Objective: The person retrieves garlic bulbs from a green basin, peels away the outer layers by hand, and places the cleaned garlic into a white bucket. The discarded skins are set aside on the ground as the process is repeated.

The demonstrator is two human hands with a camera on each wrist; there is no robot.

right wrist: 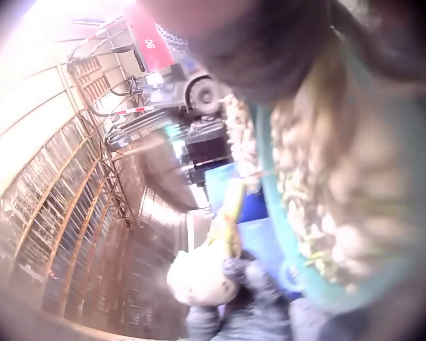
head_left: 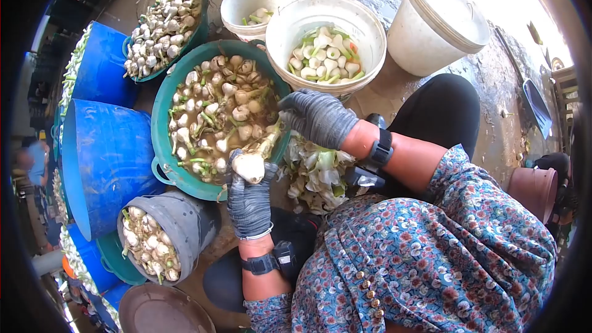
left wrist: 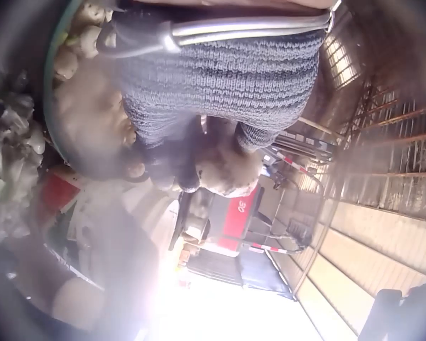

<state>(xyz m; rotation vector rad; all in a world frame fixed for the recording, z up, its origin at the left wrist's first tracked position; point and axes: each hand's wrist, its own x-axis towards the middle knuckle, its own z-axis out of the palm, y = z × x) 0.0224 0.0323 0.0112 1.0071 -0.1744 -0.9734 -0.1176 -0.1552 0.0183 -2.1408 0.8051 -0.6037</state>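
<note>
Upright in my left hand [head_left: 250,200], in a grey knitted glove, is a large white garlic bulb [head_left: 249,168], held at the near rim of a green basin [head_left: 161,117]. Its stem [head_left: 269,139] points up towards my right hand [head_left: 317,117]. That hand wears the same kind of glove, its fingers bent close by the stem's end; I cannot tell whether they pinch anything. Muddy water and many garlic bulbs [head_left: 240,113] fill the basin. In the right wrist view, the garlic bulb [right wrist: 202,275] shows sharply while the right hand [right wrist: 259,46] is blurred.
Beyond the basin stands a white bucket [head_left: 377,37] of cleaned bulbs, with a smaller one [head_left: 231,6] alongside. A lidded bucket [head_left: 425,31] is farther right. Leaf peelings [head_left: 314,172] are heaped by my legs. Blue tubs [head_left: 114,166] and a tilted grey bucket [head_left: 200,225] are left.
</note>
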